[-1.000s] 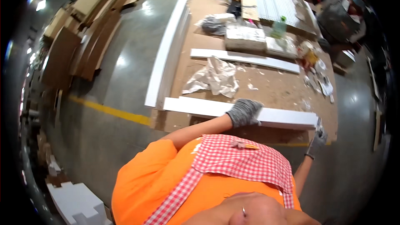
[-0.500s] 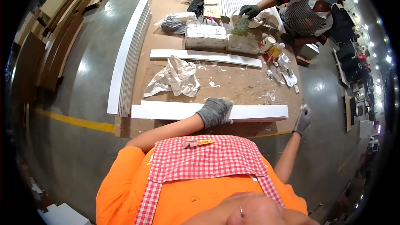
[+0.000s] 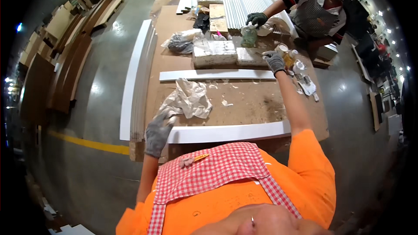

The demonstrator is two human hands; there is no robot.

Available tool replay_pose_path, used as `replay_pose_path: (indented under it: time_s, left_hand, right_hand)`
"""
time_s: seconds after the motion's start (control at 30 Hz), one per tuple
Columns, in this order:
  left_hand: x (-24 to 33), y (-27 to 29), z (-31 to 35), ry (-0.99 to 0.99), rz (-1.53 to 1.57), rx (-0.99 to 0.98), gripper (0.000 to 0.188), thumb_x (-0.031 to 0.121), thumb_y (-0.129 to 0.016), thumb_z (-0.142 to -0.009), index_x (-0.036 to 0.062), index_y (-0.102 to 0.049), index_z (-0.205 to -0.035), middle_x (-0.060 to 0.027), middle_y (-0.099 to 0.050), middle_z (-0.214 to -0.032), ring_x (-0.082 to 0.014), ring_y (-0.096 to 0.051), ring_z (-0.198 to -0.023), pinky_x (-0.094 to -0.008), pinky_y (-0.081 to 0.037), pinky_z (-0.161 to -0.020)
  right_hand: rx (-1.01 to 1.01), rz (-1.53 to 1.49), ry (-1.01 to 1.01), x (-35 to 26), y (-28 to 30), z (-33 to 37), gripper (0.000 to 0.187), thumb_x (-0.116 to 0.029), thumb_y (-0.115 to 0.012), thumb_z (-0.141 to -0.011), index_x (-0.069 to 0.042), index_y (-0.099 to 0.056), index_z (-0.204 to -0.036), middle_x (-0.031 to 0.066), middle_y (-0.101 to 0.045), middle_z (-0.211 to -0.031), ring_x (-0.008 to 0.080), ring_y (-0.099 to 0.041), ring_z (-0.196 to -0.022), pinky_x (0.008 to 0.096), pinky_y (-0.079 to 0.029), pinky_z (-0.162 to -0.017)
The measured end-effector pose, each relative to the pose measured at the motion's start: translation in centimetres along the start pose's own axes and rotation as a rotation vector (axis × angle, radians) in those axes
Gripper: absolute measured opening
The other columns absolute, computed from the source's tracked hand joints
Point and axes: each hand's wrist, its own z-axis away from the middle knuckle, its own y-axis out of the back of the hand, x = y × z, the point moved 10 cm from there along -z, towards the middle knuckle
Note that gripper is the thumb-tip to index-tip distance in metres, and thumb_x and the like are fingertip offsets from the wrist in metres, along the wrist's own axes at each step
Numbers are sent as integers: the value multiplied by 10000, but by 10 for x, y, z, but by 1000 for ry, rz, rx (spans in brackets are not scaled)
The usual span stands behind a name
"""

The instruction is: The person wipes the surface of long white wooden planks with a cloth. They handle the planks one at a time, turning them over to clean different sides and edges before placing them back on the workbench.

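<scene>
My left hand, in a grey glove, is at the left end of a long white board along the table's near edge. Its fingers look apart, beside the lower left corner of a crumpled off-white cloth; whether they touch it I cannot tell. My gloved right hand reaches far across the table, above the right end of a second white strip. Its fingers are drawn together next to a whitish wrapped block; anything small in them is too unclear to name.
Across the table a co-worker's gloved hand holds a greenish clear bag. Bottles and a white tube lie at the right edge. A stack of long white boards lines the left edge. Another wrapped block stands mid-table.
My left hand has left the middle of the near board and moved left toward the cloth. My right hand has swung from beside the table's right edge to the blocks and bottles.
</scene>
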Motion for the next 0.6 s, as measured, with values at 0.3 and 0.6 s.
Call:
replay_pose_path:
  time_s: [0.3,0.6]
  left_hand:
    - [-103,43,70,394,-203,274,474,261,-641,-888,-39,-523,-1234,-170,-578,-1200,-255,-559,-1083,-350,-415,-970]
    - [-151,42,64,498,-15,110,473,383,-497,-951,-33,-581,-1159,-184,-637,-1109,-255,-597,-1030,-341,-438,-917]
  right_hand:
    - [-101,230,-512,20,-108,-35,416,-471,-581,-783,-145,-695,-1015,140,-677,-1020,305,-639,-976,422,-493,-839]
    - [-195,230,-27,-16,-42,-33,417,-355,-578,-847,-59,-621,-1137,162,-583,-1204,306,-572,-1089,400,-455,-917]
